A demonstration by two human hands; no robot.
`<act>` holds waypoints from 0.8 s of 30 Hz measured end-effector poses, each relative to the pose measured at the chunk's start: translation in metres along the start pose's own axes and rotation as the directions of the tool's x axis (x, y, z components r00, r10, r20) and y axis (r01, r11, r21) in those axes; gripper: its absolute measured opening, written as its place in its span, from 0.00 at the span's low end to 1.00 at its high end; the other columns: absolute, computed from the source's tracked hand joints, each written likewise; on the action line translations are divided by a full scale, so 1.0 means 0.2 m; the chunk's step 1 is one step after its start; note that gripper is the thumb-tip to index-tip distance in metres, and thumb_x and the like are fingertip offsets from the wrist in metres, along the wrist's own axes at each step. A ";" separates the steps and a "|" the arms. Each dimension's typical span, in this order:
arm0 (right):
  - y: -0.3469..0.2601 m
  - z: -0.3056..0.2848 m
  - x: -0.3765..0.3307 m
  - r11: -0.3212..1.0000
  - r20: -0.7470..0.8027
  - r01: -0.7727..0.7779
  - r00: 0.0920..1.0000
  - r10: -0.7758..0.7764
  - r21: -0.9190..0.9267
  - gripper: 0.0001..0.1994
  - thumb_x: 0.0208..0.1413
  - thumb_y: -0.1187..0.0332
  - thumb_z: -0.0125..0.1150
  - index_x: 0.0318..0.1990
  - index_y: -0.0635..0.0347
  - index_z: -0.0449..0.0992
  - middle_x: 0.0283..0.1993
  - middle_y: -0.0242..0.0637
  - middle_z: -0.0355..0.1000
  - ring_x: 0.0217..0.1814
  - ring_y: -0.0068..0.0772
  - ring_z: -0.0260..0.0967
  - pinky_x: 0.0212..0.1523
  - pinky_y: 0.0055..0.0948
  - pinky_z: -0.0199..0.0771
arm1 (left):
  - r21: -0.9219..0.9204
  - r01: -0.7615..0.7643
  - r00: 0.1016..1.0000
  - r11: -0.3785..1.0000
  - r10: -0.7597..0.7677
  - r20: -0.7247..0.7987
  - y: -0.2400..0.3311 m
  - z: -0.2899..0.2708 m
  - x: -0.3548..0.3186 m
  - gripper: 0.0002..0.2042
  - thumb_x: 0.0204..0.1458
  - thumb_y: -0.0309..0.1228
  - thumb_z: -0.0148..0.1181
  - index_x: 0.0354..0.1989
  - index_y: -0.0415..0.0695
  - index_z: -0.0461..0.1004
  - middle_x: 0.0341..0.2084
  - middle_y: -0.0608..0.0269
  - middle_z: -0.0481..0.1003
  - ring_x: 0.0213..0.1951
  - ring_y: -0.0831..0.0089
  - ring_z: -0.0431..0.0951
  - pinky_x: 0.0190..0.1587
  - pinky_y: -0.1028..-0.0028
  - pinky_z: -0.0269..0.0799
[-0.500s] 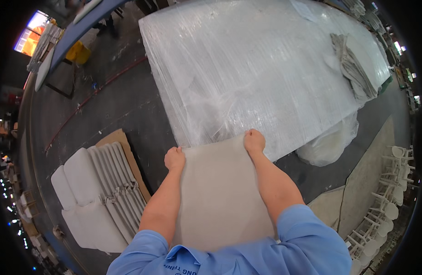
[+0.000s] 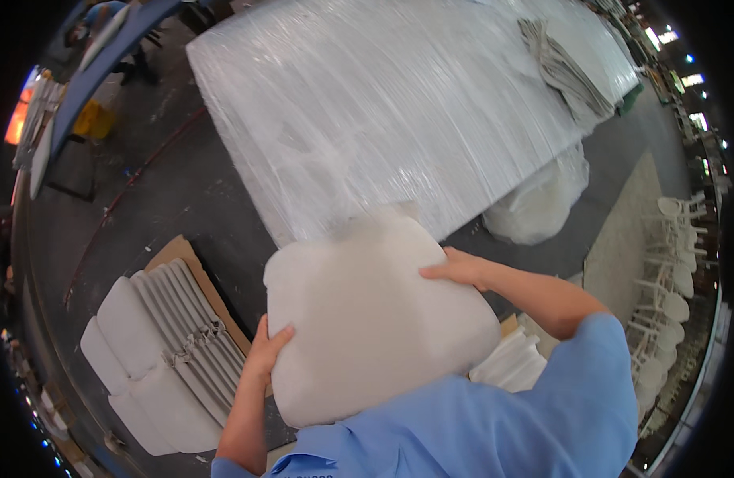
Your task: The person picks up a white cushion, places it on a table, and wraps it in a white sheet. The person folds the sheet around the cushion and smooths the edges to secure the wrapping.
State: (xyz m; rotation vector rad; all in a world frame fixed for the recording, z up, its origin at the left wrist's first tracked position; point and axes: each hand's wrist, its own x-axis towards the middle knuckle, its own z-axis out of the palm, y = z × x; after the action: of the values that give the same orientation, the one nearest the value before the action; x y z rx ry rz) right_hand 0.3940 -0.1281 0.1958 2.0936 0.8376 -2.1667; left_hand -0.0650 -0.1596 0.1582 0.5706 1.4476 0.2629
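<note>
Both hands, left hand (image 2: pixel 265 353) and right hand (image 2: pixel 458 269), gripping a white cushion (image 2: pixel 375 315) above stacked cushions (image 2: pixel 164 350).

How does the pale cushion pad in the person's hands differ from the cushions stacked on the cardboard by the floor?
The pale square cushion pad is single, lifted and tilted; the off-white stacked cushions lie overlapped on brown cardboard. The held pad looks blurred; the stack looks sharp. Both are pale and soft-looking.

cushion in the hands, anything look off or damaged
Nothing stands out. The cushion looks whole and is held tilted between the left hand and right hand. The cushion row on the floor stands evenly.
</note>
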 end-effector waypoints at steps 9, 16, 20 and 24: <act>-0.09 -0.08 0.51 0.985 -0.216 -0.146 0.968 0.124 -0.089 0.47 0.47 0.37 0.73 0.61 0.76 0.73 0.61 0.58 0.74 0.62 0.51 0.74 0.61 0.42 0.73 | 0.065 0.177 0.983 0.982 -0.174 -0.053 0.13 0.03 0.49 0.44 0.52 0.46 0.73 0.69 0.29 0.60 0.58 0.40 0.74 0.54 0.55 0.79 0.54 0.61 0.77; -0.07 -0.14 0.77 0.703 -0.110 0.073 0.971 -0.211 -0.708 0.46 0.58 0.32 0.53 0.70 0.65 0.66 0.69 0.63 0.66 0.72 0.59 0.64 0.70 0.45 0.63 | 0.111 0.271 0.962 0.956 -0.264 -0.074 0.06 -0.01 0.79 0.38 0.47 0.52 0.76 0.55 0.27 0.76 0.45 0.43 0.82 0.46 0.57 0.84 0.49 0.62 0.80; 0.01 -0.10 0.77 0.846 -0.296 0.038 0.928 -0.228 -0.532 0.44 0.60 0.37 0.56 0.70 0.69 0.65 0.69 0.65 0.65 0.74 0.57 0.62 0.71 0.44 0.61 | 0.395 0.184 0.974 0.900 -0.113 -0.196 0.05 -0.03 0.80 0.44 0.40 0.64 0.74 0.49 0.28 0.80 0.45 0.44 0.82 0.47 0.57 0.83 0.51 0.64 0.78; -0.01 -0.01 0.95 0.973 -0.188 0.012 0.981 -0.056 -0.230 0.43 0.61 0.40 0.60 0.68 0.74 0.66 0.63 0.60 0.72 0.64 0.53 0.71 0.62 0.44 0.70 | 0.531 0.195 0.944 0.825 -0.011 -0.329 0.02 -0.15 0.78 0.37 0.45 0.60 0.69 0.51 0.36 0.82 0.53 0.41 0.79 0.56 0.51 0.80 0.57 0.60 0.76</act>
State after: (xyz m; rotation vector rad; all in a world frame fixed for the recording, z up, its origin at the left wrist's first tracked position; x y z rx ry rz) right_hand 0.3748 -0.0590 0.0192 2.2091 1.0880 -1.7990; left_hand -0.0741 -0.0723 0.0264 0.9522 1.8747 -0.1851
